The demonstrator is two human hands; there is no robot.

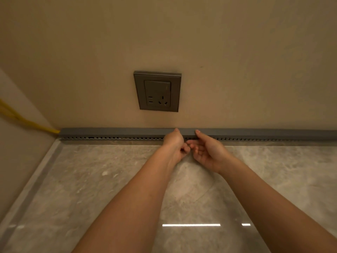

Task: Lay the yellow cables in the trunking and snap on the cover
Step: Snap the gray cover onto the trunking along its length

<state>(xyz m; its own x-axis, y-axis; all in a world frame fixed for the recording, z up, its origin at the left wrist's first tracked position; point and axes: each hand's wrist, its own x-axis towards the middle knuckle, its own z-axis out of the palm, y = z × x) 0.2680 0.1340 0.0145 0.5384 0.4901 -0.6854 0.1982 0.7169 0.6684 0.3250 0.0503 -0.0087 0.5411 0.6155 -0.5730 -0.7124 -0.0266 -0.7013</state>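
Observation:
A grey slotted trunking (113, 138) runs along the foot of the wall, with its grey cover (109, 132) sitting on top along the whole visible length. Yellow cables (27, 123) come out of its left end and climb up the left wall. My left hand (174, 143) and my right hand (206, 148) meet at the middle of the trunking, almost touching. Each has one digit tip on top of the cover and its other fingers curled in front of the slotted side. The cables inside the trunking are hidden.
A grey wall socket (157, 91) is mounted just above my hands. The glossy marble floor (91, 189) spreads out below, edged by a pale strip (31, 187) along the left wall. The trunking continues past the right edge of the view.

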